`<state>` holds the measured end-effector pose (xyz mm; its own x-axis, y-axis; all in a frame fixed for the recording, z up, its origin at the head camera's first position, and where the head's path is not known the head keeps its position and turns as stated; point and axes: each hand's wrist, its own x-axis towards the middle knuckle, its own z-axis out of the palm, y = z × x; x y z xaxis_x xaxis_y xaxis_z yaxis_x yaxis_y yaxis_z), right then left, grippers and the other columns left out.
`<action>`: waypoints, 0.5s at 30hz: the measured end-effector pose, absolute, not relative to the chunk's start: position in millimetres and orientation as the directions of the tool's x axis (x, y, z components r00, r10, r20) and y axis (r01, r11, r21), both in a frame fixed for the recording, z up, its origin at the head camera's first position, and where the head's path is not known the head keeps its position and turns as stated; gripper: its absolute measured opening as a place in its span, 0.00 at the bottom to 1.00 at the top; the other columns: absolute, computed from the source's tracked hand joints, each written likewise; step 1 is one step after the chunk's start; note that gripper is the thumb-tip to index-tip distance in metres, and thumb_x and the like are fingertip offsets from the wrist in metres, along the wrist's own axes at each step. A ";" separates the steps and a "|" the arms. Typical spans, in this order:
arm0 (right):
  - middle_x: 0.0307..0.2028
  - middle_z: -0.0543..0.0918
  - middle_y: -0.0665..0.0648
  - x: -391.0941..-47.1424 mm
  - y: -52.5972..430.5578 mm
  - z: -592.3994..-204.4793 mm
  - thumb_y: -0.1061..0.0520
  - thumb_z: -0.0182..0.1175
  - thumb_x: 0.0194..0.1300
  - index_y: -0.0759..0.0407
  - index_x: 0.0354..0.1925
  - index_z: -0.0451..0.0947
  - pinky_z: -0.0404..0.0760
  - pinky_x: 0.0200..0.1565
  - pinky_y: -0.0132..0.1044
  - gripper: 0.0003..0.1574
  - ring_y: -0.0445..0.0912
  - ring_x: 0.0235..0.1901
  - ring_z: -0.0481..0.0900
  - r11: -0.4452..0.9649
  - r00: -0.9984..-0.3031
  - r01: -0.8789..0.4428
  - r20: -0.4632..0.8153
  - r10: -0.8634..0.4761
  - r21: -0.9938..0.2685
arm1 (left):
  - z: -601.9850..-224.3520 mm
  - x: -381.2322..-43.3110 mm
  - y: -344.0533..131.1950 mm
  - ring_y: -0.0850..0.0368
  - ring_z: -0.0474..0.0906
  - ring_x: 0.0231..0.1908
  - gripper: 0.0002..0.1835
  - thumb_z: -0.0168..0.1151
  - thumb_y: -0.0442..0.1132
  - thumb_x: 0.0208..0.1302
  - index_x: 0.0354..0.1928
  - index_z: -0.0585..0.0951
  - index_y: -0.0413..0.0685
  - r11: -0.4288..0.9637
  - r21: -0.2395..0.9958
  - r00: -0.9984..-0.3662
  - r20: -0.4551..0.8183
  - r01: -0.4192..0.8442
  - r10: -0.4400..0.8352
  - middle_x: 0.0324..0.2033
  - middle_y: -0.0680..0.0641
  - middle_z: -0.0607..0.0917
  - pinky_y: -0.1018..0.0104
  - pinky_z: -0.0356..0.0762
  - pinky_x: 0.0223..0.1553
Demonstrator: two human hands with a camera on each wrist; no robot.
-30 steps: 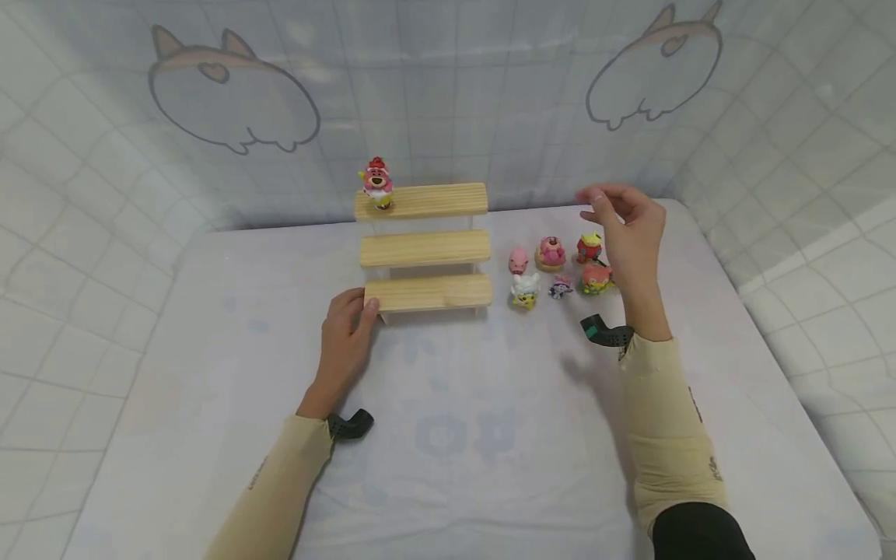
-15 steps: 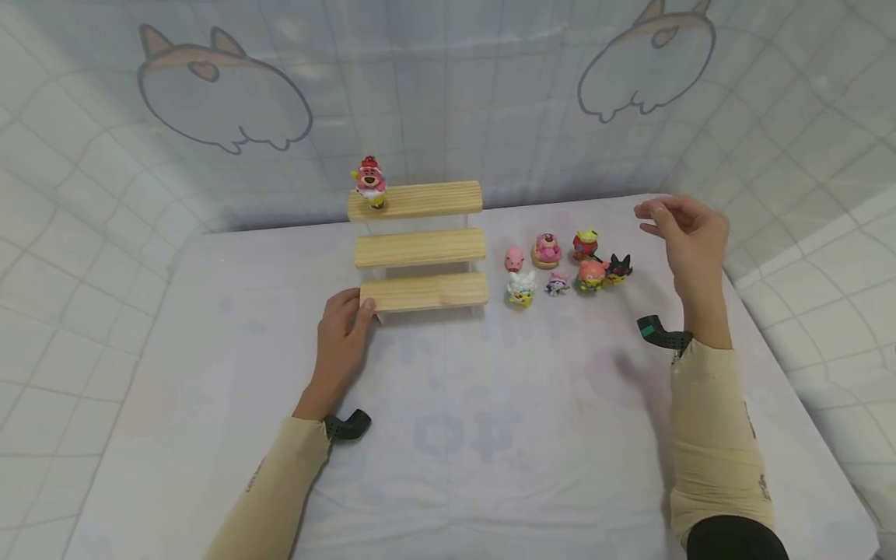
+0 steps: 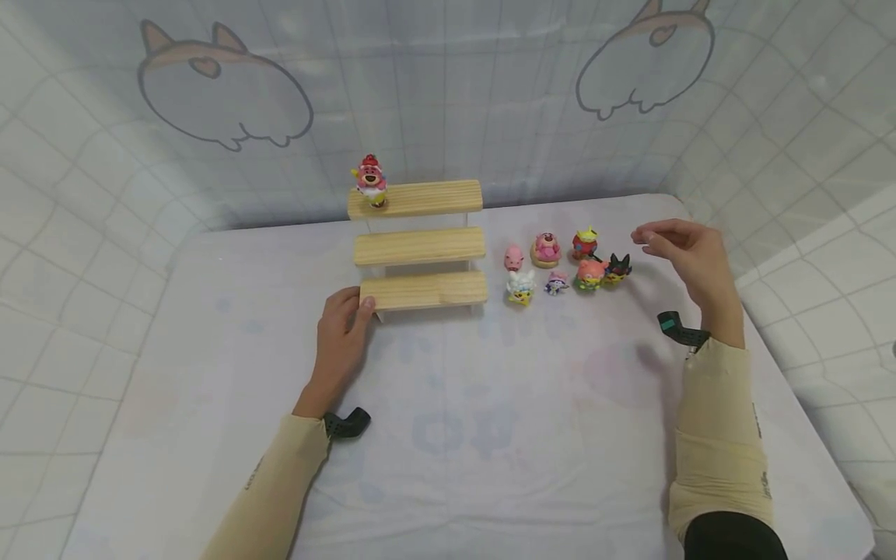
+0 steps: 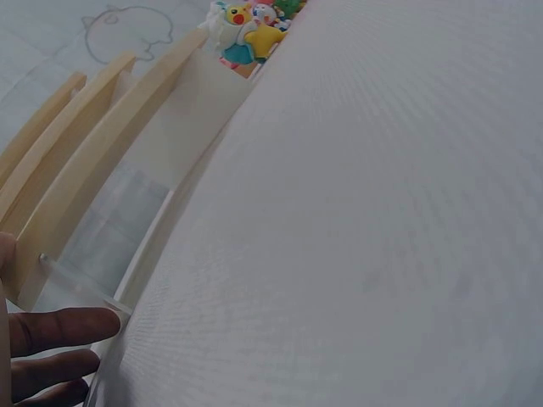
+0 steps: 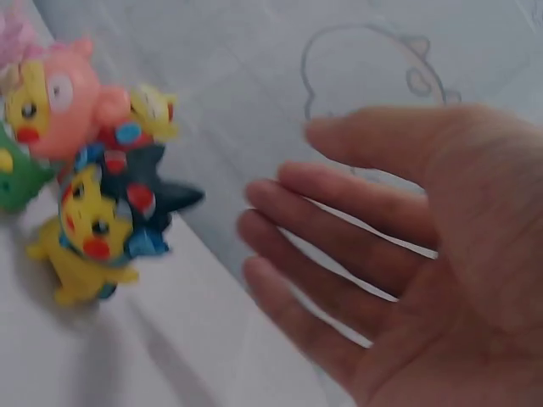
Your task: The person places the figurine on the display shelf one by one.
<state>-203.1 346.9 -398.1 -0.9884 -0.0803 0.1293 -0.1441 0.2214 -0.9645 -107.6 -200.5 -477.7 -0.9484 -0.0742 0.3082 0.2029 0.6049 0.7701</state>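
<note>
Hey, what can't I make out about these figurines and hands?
- Left hand: left wrist view, palm cut off by left edge.
- Pink-hooded figurine: right wrist view, cut off by left edge.
- Yellow-topped figurine: right wrist view, partly hidden behind the black-eared figurine.
- Purple figurine: head view, face too small.

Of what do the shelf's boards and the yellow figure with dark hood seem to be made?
Boards: probably unpainted wood, matt-looking; straight grain lines show on their pale tops. Yellow figure: likely moulded plastic or vinyl, painted; its rounded parts and colour patches suggest this, but blur leaves gloss uncertain.
</note>
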 end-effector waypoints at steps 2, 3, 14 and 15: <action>0.51 0.90 0.53 -203.0 352.1 -402.6 0.59 0.65 0.75 0.76 0.61 0.78 0.84 0.51 0.24 0.25 0.39 0.50 0.88 0.281 -0.988 -0.117 0.085 -0.126 -0.952 | -477.6 -107.6 -200.6 0.43 0.70 0.69 0.24 0.54 0.48 0.83 0.54 0.86 0.32 0.603 0.770 -0.947 0.312 0.207 -0.073 0.62 0.38 0.81 0.43 0.63 0.73; 0.52 0.90 0.52 -202.8 354.3 -404.3 0.58 0.65 0.76 0.74 0.63 0.77 0.83 0.52 0.23 0.26 0.39 0.51 0.87 0.317 -0.988 -0.102 0.057 -0.147 -0.943 | -477.5 -107.7 -200.6 0.43 0.70 0.69 0.23 0.54 0.48 0.83 0.54 0.86 0.32 0.601 0.771 -0.947 0.314 0.210 -0.072 0.62 0.38 0.81 0.43 0.64 0.73; 0.58 0.85 0.43 -205.6 359.9 -421.0 0.53 0.69 0.73 0.60 0.69 0.77 0.75 0.54 0.21 0.31 0.33 0.57 0.81 0.500 -0.946 -0.004 -0.159 -0.282 -0.866 | -478.0 -107.8 -201.1 0.43 0.71 0.69 0.23 0.55 0.48 0.83 0.52 0.87 0.33 0.600 0.771 -0.945 0.318 0.214 -0.071 0.62 0.38 0.81 0.43 0.64 0.73; 0.59 0.84 0.43 -205.5 359.7 -421.6 0.53 0.70 0.72 0.59 0.68 0.77 0.75 0.54 0.21 0.31 0.33 0.57 0.80 0.511 -0.943 -0.006 -0.164 -0.288 -0.860 | -478.4 -108.0 -201.5 0.43 0.71 0.69 0.23 0.54 0.48 0.83 0.52 0.87 0.33 0.601 0.770 -0.945 0.318 0.215 -0.070 0.62 0.38 0.81 0.43 0.64 0.73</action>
<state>-205.5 359.7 -421.6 -0.9435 -0.2880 -0.1641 -0.0064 0.5108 -0.8597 -108.0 -201.5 -478.4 -0.9454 -0.0698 0.3185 0.2148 0.6013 0.7696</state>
